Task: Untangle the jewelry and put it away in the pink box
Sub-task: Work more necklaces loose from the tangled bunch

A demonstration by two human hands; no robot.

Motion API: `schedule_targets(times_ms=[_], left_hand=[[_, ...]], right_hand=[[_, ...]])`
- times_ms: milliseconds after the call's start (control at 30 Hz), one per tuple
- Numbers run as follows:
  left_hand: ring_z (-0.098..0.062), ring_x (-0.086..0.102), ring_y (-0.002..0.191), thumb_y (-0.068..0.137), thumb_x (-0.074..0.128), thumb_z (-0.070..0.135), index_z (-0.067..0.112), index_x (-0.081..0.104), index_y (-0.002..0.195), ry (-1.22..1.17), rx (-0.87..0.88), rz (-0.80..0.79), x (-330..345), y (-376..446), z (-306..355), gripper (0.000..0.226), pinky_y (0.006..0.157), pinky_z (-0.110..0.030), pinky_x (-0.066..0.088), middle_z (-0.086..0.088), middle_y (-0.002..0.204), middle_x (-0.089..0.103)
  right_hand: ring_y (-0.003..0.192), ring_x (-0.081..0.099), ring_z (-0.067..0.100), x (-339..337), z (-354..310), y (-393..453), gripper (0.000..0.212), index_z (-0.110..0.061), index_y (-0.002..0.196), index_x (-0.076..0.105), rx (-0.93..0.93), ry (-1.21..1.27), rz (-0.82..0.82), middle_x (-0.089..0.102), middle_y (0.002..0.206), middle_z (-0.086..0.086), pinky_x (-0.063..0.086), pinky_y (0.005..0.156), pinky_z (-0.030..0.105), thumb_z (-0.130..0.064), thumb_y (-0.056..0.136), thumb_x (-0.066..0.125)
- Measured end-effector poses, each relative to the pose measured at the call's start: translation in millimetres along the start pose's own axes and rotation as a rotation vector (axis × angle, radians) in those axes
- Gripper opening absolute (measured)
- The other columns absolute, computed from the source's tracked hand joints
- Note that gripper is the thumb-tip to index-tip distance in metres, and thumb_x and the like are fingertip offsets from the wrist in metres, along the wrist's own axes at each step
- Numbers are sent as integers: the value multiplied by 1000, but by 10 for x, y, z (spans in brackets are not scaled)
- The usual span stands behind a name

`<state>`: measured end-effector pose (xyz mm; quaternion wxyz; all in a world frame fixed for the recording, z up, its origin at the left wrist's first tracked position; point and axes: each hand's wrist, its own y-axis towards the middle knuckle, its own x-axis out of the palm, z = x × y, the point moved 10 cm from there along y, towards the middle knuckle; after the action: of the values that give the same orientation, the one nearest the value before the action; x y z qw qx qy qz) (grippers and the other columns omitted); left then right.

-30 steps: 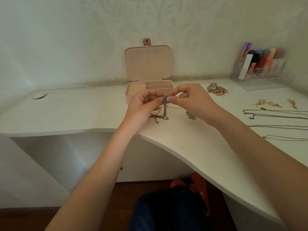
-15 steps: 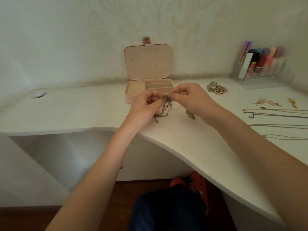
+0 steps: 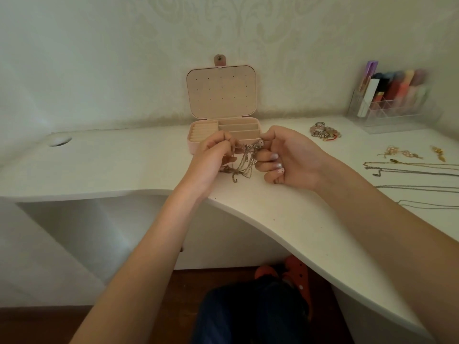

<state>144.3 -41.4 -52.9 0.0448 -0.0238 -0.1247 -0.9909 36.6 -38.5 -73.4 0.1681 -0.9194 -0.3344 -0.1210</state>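
Observation:
A knot of thin silver chains [image 3: 244,161] hangs between my two hands just above the white desk. My left hand [image 3: 211,157] pinches its left side with the fingertips. My right hand [image 3: 288,157] pinches the right side, palm turned toward me, lower fingers curled. Loose loops and ends of the chains droop down to the desk top. Right behind the hands stands the pink box [image 3: 196,147], lid upright against the wall, its beige compartments showing; my hands cover part of its front.
A heap of rings and bracelets [image 3: 324,132] lies right of the box. Gold earrings [image 3: 400,153] and several straightened chains [image 3: 412,170] lie at the right. A clear organizer [image 3: 390,100] with cosmetics stands at the back right. The desk edge [image 3: 285,219] curves in front.
My hands have drawn slightly apart and my right hand has rolled palm-up. The chain bundle, a tight vertical strand before, now spreads into several hanging loops.

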Motion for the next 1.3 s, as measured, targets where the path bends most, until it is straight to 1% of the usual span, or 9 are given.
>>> schedule_targets(times_ms=[167, 367, 567, 800, 867, 967, 1067, 1200, 1300], left_hand=[[-15, 53, 58, 84, 28, -10, 12, 48, 68, -198, -97, 16, 3, 0, -49, 34, 57, -21, 49, 0, 61, 56], [-7, 21, 35, 89, 26, 1, 17, 40, 67, -195, -172, 15, 4, -34, -94, 31, 42, -19, 20, 8, 45, 24], [-5, 13, 33, 87, 27, 4, 18, 37, 67, -168, -179, 24, -29, -59, -102, 26, 39, -14, 9, 6, 49, 20], [-5, 21, 34, 88, 55, 7, 16, 56, 76, 51, -63, 83, -56, -61, 6, 15, 39, -17, 12, 12, 46, 40], [-6, 21, 36, 82, 60, 11, 17, 59, 74, 75, -43, 88, -62, -59, 3, 10, 39, -18, 12, 0, 55, 39], [-7, 19, 37, 88, 61, 10, 18, 61, 72, 59, -33, 111, -88, -66, 0, 17, 42, -22, 9, -7, 63, 38], [-6, 19, 36, 90, 60, 10, 16, 61, 78, 63, -21, 81, -56, -74, 28, 13, 41, -23, 9, -12, 73, 45], [0, 25, 34, 88, 64, 11, 12, 61, 77, 131, 32, 43, -3, -95, 86, 12, 37, -15, 19, 15, 41, 41], [3, 36, 34, 88, 63, 8, 11, 59, 76, 157, 53, 35, 29, -123, 126, 13, 39, -7, 25, 17, 38, 43]], right_hand=[[50, 17, 6, -101, -62, 14, 20, -21, 78, 47, -74, -85, 106, 26, 59, -6, 13, 38, 15, -28, 96, 49], [41, 18, 5, -199, -216, -29, 14, -20, 86, 65, -222, -369, 268, 23, 51, -10, 12, 38, 17, -29, 94, 58], [45, 24, 10, -230, -392, -113, 24, -19, 80, 60, -361, -578, 454, 32, 57, -4, 21, 39, 19, -34, 96, 54], [39, 18, 4, -165, -415, -118, 24, -14, 85, 57, -369, -313, 319, 28, 44, -12, 15, 34, 16, -28, 101, 46], [41, 18, 5, -173, -421, -125, 24, -15, 83, 60, -360, -339, 327, 26, 45, -12, 15, 35, 16, -28, 99, 49], [47, 25, 12, -209, -439, -166, 28, -15, 78, 68, -349, -594, 411, 37, 43, -12, 22, 43, 21, -32, 95, 55], [62, 49, 20, -149, -498, -212, 32, -20, 70, 74, -446, -833, 456, 65, 63, -10, 37, 58, 26, -38, 92, 59], [60, 58, 20, -120, -567, -237, 22, -25, 85, 75, -545, -780, 467, 74, 87, 6, 43, 60, 25, -40, 91, 60], [92, 67, 24, -138, -536, -167, 17, -18, 89, 75, -538, -733, 416, 75, 87, 0, 50, 85, 29, -31, 90, 64]])
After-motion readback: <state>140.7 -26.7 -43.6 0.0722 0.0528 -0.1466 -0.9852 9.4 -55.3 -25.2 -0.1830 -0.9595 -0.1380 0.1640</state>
